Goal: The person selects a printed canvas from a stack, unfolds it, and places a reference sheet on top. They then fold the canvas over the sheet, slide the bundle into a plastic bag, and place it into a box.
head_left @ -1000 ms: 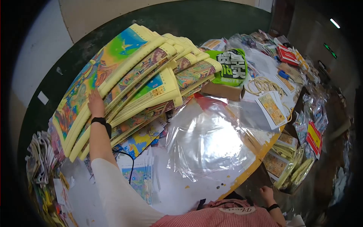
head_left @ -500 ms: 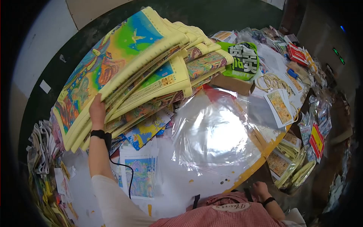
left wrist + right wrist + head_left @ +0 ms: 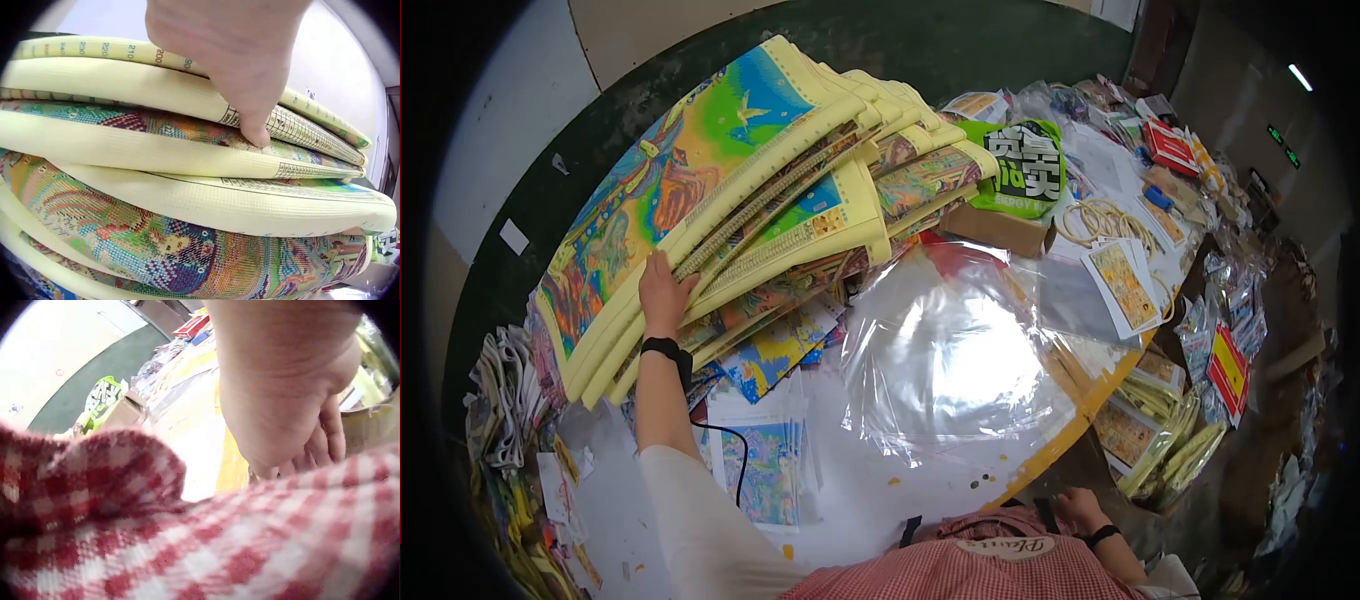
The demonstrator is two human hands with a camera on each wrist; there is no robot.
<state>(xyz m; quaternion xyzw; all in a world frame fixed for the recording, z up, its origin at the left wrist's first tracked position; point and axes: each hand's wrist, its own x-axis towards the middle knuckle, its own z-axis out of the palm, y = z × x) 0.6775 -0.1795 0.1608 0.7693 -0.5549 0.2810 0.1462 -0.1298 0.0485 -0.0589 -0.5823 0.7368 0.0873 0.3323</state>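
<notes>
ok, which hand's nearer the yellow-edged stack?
Left. The left hand touches the stack at its near edge; the right hand is well apart from it, down beside the apron.

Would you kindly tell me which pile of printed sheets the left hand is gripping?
The yellow-edged folded pile, whose upper layers the left hand grips; not the white-edged prints nearer the apron.
</notes>
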